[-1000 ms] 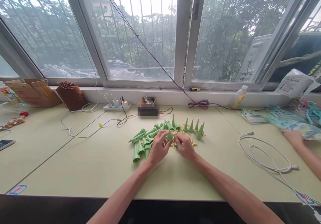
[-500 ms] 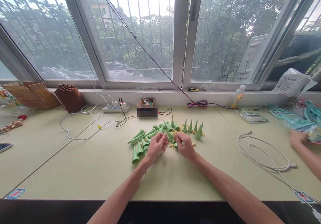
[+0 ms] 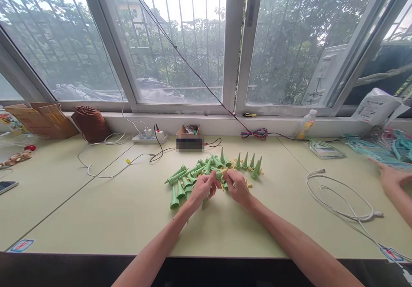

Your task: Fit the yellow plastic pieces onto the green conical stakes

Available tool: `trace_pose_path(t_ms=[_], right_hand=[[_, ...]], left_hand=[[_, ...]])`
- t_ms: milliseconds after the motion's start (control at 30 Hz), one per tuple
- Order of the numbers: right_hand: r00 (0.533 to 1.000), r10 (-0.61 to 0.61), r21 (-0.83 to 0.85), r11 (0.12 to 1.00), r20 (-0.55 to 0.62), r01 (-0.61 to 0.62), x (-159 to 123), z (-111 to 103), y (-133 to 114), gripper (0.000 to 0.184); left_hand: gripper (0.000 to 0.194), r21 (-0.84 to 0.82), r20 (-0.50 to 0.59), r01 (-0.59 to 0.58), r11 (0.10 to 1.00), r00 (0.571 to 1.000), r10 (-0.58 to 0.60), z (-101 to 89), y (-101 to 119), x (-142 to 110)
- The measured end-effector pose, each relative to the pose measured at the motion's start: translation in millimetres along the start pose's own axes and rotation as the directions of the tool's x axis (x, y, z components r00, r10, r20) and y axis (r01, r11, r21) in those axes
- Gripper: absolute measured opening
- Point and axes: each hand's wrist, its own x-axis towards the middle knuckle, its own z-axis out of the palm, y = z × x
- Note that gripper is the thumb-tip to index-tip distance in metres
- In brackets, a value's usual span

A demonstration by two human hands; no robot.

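My left hand (image 3: 205,188) is closed on a green plastic cone-shaped spike (image 3: 219,176), its wide end toward my right hand and a green tip showing below my fingers. Pinched in my right hand (image 3: 238,188) is a small yellow plastic piece (image 3: 224,171), held at the spike's wide end; whether it is inside cannot be made out. Several green spikes (image 3: 174,200) lie in a heap beside and behind my left hand. Beyond my right hand several spikes (image 3: 238,161) stand upright, with small yellow pieces (image 3: 249,185) scattered around them.
A co-worker's hand (image 3: 394,179) is at the right, near teal items (image 3: 363,147) in plastic. A white cable (image 3: 307,184) lies coiled on the table. At the back are a small box (image 3: 189,130), a power strip (image 3: 138,139) and a bottle (image 3: 306,124).
The green spike in my left hand has tilted, so its wide end meets the yellow piece in my right hand. The co-worker's hand has let go of the teal bundle and opened.
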Motion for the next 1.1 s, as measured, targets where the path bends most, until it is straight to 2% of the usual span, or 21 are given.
trace_pose_path(t_ms=[400,933,1100], right_hand=[[1.000,0.009,-0.021,1.000,0.008,-0.009,0.1,-0.3,-0.6,0.031],[1.000,-0.022,0.004,1.000,0.007,0.022,-0.8,-1.9,-3.0,0.032],[1.000,-0.019,0.010,1.000,0.016,0.019,-0.9,-1.8,-2.6,0.034]], left_hand=[[0.061,-0.036,0.004,0.017,0.999,1.000,-0.017,2.0,6.6,-2.4],[0.058,-0.149,0.088,0.051,0.988,0.995,-0.038,-0.1,4.8,-2.1],[0.053,-0.109,0.052,0.034,0.993,0.998,-0.029,1.8,8.6,-4.6]])
